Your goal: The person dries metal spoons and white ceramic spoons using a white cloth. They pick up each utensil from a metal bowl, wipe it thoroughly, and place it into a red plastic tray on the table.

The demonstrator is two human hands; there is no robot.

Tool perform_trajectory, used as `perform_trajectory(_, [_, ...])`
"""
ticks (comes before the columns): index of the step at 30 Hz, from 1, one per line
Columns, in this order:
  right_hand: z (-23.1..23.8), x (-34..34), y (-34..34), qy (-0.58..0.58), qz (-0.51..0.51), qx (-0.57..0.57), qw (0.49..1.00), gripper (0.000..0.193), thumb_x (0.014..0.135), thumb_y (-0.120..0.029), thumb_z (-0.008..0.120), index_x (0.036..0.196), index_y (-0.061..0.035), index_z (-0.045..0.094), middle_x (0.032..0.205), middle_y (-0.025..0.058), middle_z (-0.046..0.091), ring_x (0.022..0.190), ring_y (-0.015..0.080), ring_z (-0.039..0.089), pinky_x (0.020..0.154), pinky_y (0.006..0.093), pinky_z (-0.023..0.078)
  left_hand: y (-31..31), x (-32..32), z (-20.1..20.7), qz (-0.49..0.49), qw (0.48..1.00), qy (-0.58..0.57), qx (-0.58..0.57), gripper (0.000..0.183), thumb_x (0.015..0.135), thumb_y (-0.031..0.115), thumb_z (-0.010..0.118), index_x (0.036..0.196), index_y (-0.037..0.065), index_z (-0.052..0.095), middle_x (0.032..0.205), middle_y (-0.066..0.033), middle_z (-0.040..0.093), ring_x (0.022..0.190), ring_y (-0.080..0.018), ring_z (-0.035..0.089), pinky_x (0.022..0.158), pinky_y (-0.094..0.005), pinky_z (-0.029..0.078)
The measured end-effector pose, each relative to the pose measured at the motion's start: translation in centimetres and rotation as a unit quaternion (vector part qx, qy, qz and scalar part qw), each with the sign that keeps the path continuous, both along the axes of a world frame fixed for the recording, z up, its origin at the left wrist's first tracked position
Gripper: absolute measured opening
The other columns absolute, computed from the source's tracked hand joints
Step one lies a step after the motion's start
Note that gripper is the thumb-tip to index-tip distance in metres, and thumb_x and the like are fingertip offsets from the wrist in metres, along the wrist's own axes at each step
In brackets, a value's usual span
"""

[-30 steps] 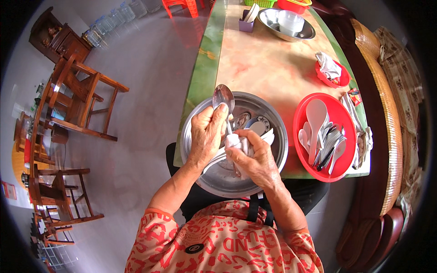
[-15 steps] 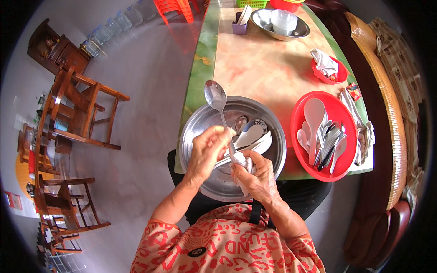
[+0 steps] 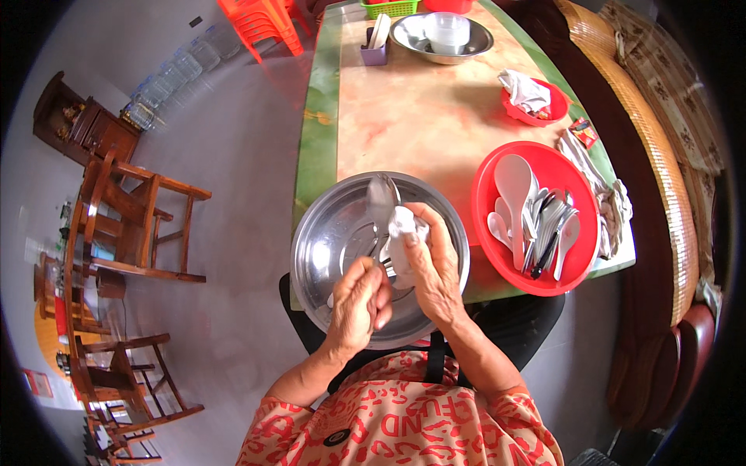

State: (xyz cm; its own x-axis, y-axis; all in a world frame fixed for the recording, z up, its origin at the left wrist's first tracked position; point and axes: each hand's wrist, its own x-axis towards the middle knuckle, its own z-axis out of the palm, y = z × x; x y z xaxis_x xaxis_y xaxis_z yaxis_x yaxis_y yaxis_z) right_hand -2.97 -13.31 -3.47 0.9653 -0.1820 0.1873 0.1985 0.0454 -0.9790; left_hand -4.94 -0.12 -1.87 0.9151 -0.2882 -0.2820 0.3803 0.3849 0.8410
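Observation:
Over a wide steel basin [image 3: 317, 237], my left hand [image 3: 359, 303] is closed round the handle of a large metal spoon [image 3: 381, 196], whose bowl points away from me and is blurred. My right hand [image 3: 437, 268] grips a bunched white cloth [image 3: 404, 225] beside the spoon's neck. Whether the cloth touches the spoon I cannot tell. Most of the utensils in the steel basin are hidden behind my hands. To the right, a red basin [image 3: 488, 252] holds a white rice paddle [image 3: 513, 182], pale spoons and a bundle of metal cutlery.
Beyond the red basin sits a small red basket [image 3: 553, 113] with a white cloth. A crumpled cloth [image 3: 614, 213] lies along the table's right edge. Farther back stand a steel bowl with clear containers [image 3: 447, 31] and a purple holder [image 3: 374, 56]. Wooden chairs [image 3: 151, 221] are at left.
My left hand has moved down the spoon to its handle, and my right hand has risen with the cloth toward the bowl. The whole view has shifted slightly.

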Motion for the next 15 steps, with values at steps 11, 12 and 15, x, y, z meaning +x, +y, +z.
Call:
perform_trajectory(11, [1.3, 2.1, -1.3, 0.017, 0.034, 0.268, 0.963, 0.024, 0.095, -0.022, 0.048, 0.111, -0.0045, 0.054, 0.083, -0.0009, 0.060, 0.065, 0.0016, 0.051, 0.054, 0.0156, 0.040, 0.4, -1.8, -1.2, -0.101, 0.993, -0.060, 0.026, 0.023, 0.098, 0.022, 0.040, 0.084, 0.005, 0.045, 0.052, 0.0018, 0.035, 0.036, -0.0058, 0.030, 0.036, -0.0202, 0.028])
perform_trajectory(12, [1.0, 2.4, -1.8, 0.023, 0.044, 0.282, 0.958, 0.024, 0.095, -0.022, 0.048, 0.110, -0.0044, 0.055, 0.083, -0.0001, 0.060, 0.064, 0.0023, 0.051, 0.053, 0.0158, 0.040, 0.5, -1.9, -1.5, -0.106, 0.992, -0.067, 0.032, 0.022, 0.098, 0.021, 0.041, 0.084, 0.005, 0.045, 0.052, 0.0019, 0.035, 0.036, -0.0057, 0.031, 0.036, -0.0200, 0.029])
perform_trajectory(15, [1.7, 2.8, -2.0, 0.024, 0.038, 0.345, 0.938, 0.021, 0.095, -0.019, 0.050, 0.108, -0.0041, 0.056, 0.079, 0.0000, 0.059, 0.066, 0.0033, 0.053, 0.055, 0.0175, 0.042, 0.5, -2.0, -1.5, -0.120, 0.987, -0.080, 0.072, 0.022, 0.098, 0.021, 0.041, 0.084, 0.005, 0.046, 0.053, 0.0021, 0.036, 0.037, -0.0053, 0.032, 0.036, -0.0194, 0.029])
